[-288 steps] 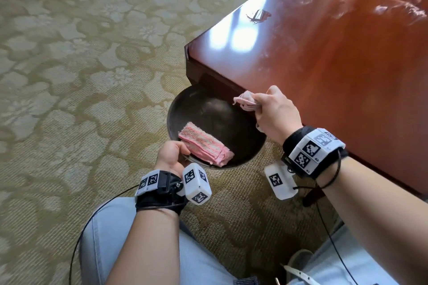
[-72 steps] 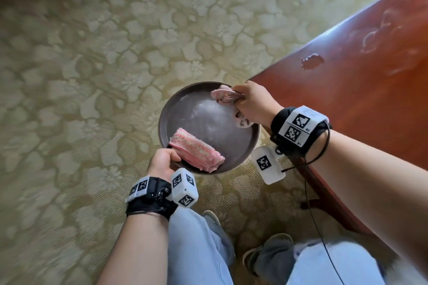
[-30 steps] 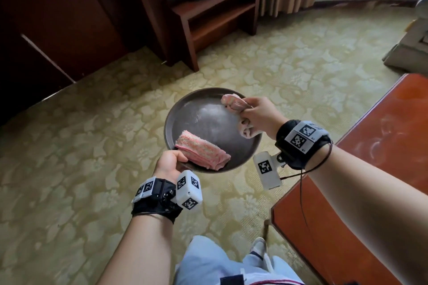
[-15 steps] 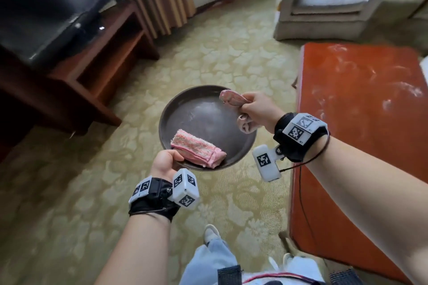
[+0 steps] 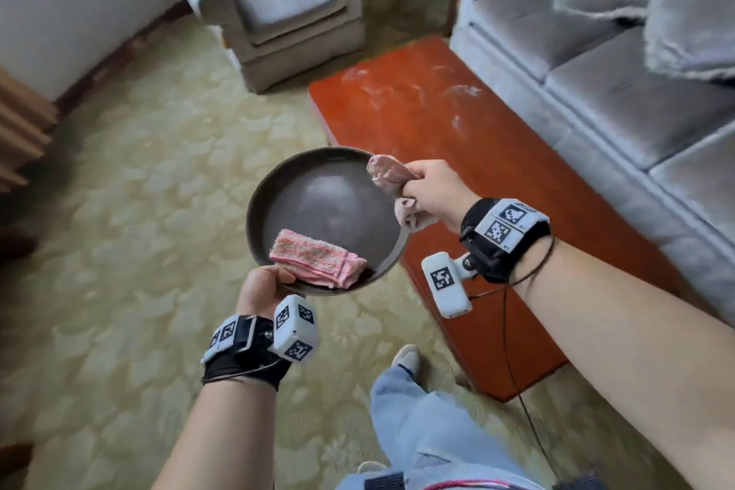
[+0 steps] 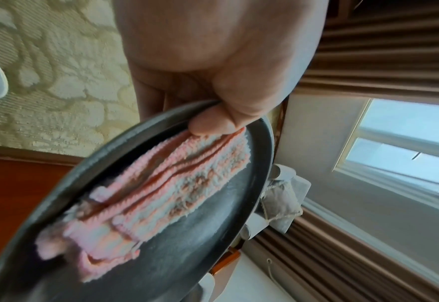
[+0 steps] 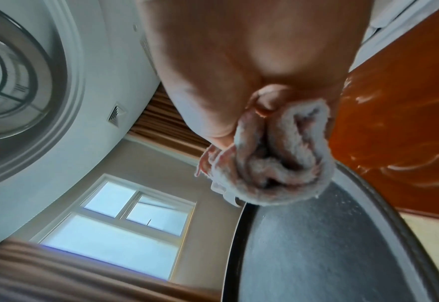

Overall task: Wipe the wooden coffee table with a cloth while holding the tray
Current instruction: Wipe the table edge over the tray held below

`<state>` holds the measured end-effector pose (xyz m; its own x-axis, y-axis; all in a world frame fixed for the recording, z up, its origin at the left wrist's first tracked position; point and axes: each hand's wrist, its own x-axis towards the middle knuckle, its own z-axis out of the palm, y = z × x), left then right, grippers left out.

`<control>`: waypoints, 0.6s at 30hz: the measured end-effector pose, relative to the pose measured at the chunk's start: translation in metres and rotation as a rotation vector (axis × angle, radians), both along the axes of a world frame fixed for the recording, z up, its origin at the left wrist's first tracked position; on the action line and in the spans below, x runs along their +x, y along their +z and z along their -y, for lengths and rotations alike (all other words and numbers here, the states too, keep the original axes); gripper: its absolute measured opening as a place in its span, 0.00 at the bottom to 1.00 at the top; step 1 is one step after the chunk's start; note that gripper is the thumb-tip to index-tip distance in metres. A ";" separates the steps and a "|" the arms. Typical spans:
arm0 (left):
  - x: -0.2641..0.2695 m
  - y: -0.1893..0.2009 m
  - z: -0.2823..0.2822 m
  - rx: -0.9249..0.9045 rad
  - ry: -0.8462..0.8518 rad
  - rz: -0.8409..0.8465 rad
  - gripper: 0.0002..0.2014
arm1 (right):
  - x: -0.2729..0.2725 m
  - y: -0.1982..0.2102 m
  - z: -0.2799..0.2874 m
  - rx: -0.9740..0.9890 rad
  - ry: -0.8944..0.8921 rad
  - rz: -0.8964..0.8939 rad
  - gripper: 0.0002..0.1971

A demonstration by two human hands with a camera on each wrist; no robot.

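No readable text; only coded square markers on wrist bands point(image 5: 505, 227)

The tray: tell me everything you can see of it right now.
The tray is round, dark grey, shallow, with a low raised rim and a dull, faintly dusty-looking floor. It is off the table, held about level over the carpet. The left hand grips its near rim, thumb on top. A folded pink cloth lies inside near that thumb. The right hand holds a bunched cloth over the far rim; contact is unclear.
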<state>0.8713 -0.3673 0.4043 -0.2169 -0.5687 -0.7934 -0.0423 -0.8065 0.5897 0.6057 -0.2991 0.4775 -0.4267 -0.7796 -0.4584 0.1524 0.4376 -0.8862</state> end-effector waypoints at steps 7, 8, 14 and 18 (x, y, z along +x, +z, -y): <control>-0.069 -0.006 0.099 0.027 -0.116 -0.023 0.18 | -0.070 -0.005 0.059 0.069 -0.055 -0.234 0.09; -0.078 -0.002 0.111 0.029 -0.108 -0.013 0.17 | -0.077 -0.005 0.068 0.068 -0.068 -0.244 0.07; -0.129 0.002 0.182 0.021 -0.074 -0.035 0.16 | -0.123 -0.021 0.115 0.097 -0.192 -0.191 0.04; -0.174 -0.009 0.240 0.015 -0.202 0.003 0.13 | -0.145 -0.033 0.146 0.153 -0.322 -0.217 0.03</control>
<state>0.6976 -0.6072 0.3957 -0.3232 -0.5022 -0.8021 -0.2059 -0.7900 0.5776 0.4611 -0.4450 0.4447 -0.7372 -0.5201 -0.4313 0.1201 0.5273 -0.8411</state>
